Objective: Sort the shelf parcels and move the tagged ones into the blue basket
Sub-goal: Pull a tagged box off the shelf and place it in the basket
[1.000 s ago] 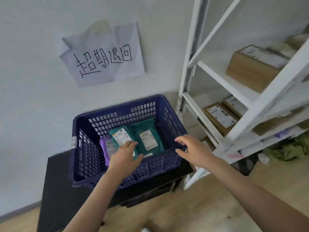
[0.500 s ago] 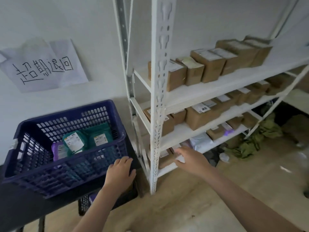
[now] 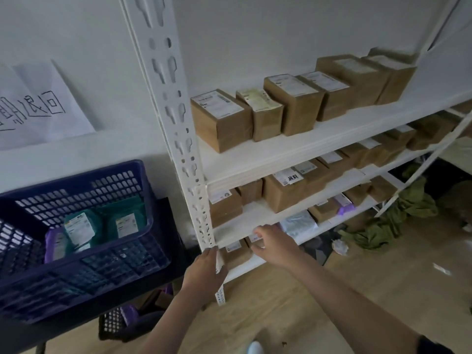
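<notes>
basket [image 3: 143,228]: perforated blue plastic | parcels [image 3: 222,121]: matt brown cardboard | upright [image 3: 178,129]: white painted metal

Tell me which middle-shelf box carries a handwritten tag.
The large brown box on the middle shelf: black handwritten characters on its white label; neighbouring labels are printed only.

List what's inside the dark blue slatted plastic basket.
Inside the dark blue slatted plastic basket: two teal mailer bags with white labels and a purple pouch. Anything beneath them is hidden.

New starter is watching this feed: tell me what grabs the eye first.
The white shelf rack lined with brown cardboard boxes fills the middle and right. At lower left, the blue basket holds green parcels. Both hands, left and right, reach toward the bottom shelf.
</notes>
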